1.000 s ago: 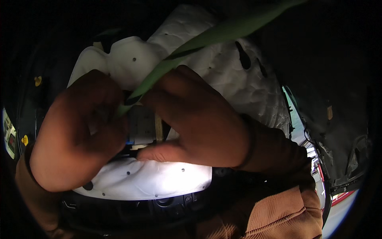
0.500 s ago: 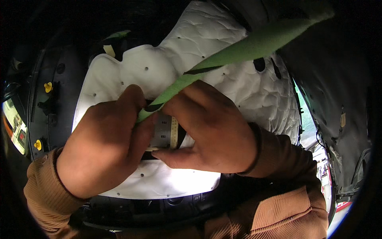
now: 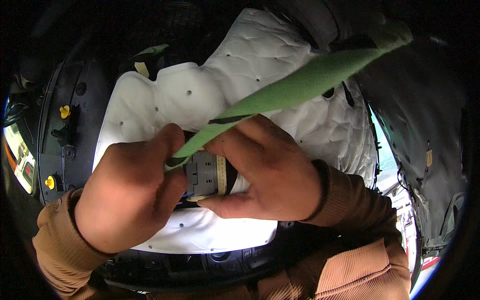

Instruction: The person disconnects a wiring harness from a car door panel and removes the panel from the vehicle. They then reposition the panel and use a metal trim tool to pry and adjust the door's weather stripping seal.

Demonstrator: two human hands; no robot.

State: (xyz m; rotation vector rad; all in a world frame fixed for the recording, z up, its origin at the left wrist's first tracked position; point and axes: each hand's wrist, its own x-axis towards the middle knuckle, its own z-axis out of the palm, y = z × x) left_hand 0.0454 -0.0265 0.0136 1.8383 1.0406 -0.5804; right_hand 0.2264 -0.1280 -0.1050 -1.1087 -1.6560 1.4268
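Note:
My left hand (image 3: 130, 195) is closed in a pinch at the lower end of a long green fabric strap (image 3: 310, 80), which stretches diagonally up to the upper right. My right hand (image 3: 265, 180) grips around a grey plastic module (image 3: 200, 172) with a cream strip along its right side; its thumb lies along the lower edge and its index finger passes under the strap. The module sits in a dark opening in a white quilted pad (image 3: 190, 95). My left hand partly covers the module's left side, where a little blue shows.
A black panel (image 3: 65, 150) with two yellow clips (image 3: 65, 111) runs down the left. Dark lining (image 3: 425, 125) with a small tan tag (image 3: 429, 157) fills the right side, beside a bright gap (image 3: 385, 150). My brown corduroy sleeves and jacket fill the lower edge.
Both hands, the pad and surroundings sit lower and slightly right in the picture than a second ago. My left hand stays pinched at the strap, and more of the grey module now shows.

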